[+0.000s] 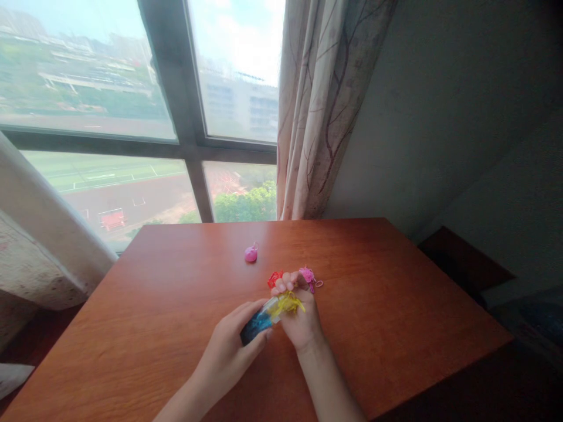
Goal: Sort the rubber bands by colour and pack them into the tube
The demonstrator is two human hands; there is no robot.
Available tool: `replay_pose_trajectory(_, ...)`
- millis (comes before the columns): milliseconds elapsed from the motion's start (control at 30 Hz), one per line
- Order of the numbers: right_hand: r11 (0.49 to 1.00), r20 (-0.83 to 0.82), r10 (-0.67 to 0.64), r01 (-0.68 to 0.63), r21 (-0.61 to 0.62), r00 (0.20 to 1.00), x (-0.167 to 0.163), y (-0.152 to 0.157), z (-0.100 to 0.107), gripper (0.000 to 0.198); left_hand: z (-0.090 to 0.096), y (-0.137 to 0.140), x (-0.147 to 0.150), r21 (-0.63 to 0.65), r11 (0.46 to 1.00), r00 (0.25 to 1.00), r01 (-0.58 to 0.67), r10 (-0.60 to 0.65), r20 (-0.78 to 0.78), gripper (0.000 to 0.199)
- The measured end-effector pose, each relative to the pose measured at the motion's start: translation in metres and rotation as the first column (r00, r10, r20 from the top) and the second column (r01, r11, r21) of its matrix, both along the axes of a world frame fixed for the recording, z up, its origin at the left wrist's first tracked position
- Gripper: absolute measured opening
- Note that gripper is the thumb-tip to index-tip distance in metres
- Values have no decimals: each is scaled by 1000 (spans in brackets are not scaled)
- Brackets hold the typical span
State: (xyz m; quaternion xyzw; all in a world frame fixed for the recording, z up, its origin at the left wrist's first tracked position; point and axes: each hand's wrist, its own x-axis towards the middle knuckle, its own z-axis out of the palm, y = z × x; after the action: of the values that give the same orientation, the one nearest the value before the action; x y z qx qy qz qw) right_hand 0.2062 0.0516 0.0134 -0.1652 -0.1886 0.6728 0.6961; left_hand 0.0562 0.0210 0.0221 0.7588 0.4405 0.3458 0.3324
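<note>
My left hand [231, 334] is wrapped around a small clear plastic box [259, 322], tilted with its upper end toward my right hand. Blue contents show through its lower part. A tangle of yellow rubber bands [289, 302] lies at the box's upper end, against the palm of my right hand [303, 322]. That hand is turned palm up, its fingers curled over the yellow bands. Just beyond the fingertips is a red tangle of bands [275, 279], partly hidden by them. A pink tangle [308, 275] lies on the table beside the right hand.
Farther back on the brown wooden table [176, 293] sits a pink bundle [251, 253] with a thin loop on top. The table meets a window [189, 146] at its far edge. Patterned curtains [308, 105] hang at both sides, and a wall [417, 117] stands to the right.
</note>
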Motion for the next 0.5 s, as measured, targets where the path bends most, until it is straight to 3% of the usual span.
replay_pose_trajectory(233, 995, 56, 85, -88, 55, 995, 1, 1, 2, 23, -3, 0, -2, 17, 1000, 999, -25, 25, 28, 34)
replay_pose_trajectory(500, 999, 17, -49, 50, -7, 999, -1, 1, 2, 17, -3, 2, 3, -53, 998, 999, 22, -19, 50, 36)
